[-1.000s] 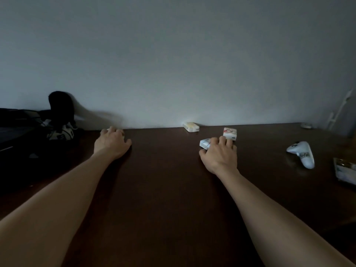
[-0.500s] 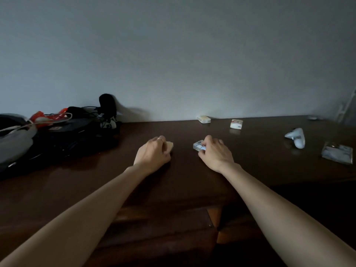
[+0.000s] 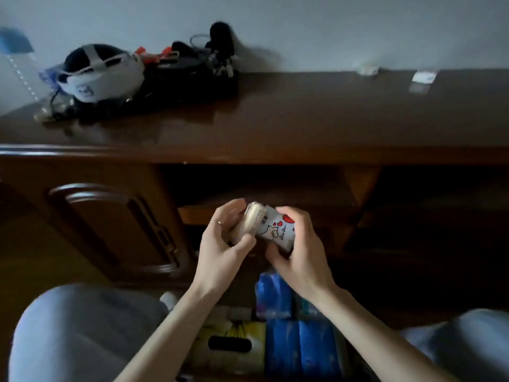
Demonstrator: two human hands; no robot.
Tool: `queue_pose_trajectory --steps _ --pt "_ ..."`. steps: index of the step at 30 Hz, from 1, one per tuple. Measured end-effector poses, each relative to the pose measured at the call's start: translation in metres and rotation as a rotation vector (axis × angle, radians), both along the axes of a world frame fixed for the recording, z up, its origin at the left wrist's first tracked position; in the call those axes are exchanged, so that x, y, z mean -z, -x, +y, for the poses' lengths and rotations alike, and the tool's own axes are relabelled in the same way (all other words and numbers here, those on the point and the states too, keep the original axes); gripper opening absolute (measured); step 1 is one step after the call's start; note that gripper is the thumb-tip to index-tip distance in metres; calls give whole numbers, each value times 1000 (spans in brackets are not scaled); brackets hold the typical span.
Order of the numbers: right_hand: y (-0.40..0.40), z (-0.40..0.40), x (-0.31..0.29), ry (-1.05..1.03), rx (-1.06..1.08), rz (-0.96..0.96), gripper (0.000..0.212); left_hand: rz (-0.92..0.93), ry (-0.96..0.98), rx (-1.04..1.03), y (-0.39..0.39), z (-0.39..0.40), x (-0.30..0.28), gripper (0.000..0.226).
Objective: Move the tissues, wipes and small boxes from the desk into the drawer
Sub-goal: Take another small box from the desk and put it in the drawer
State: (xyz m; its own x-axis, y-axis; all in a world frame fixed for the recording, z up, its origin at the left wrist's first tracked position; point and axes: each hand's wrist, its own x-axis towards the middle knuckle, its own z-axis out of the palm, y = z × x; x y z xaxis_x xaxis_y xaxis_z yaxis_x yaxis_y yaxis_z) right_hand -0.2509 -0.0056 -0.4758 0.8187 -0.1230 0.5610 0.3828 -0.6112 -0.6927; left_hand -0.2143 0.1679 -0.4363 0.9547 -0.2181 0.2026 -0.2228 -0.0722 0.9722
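Note:
My left hand (image 3: 220, 244) grips a small beige pack (image 3: 252, 224), and my right hand (image 3: 300, 252) grips a white tissue pack with red hearts (image 3: 275, 227). Both are held together in front of the desk's edge, above the open drawer (image 3: 192, 348). Inside the drawer lie several blue tissue packs (image 3: 297, 343) and a yellow-white tissue box with a dark slot (image 3: 234, 334). Far back on the dark desk (image 3: 303, 117) two small packs remain, a pale one (image 3: 366, 69) and a white one (image 3: 424, 77).
A white headset (image 3: 99, 73) and a heap of black bags and cables (image 3: 192, 70) fill the desk's back left. A closed cabinet door (image 3: 110, 224) stands left of the drawer. My knees in grey cloth (image 3: 68, 332) flank the drawer.
Both hands lifted their packs off the desk and drew back and down over the drawer. The view tipped downward, so the drawer and my knees now show.

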Motion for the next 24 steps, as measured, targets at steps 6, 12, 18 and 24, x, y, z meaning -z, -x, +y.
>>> queue_pose_trajectory --steps 6,12,18,24 --pt "30 27 156 10 26 628 61 660 82 -195 12 54 107 34" --pt "28 42 226 -34 33 932 55 856 22 -524 8 99 160 47" --pt "-38 71 247 -102 -51 1027 45 928 77 -529 2 115 185 44" --pt "-80 101 283 -138 -237 1166 50 901 56 -541 -3 129 189 45"
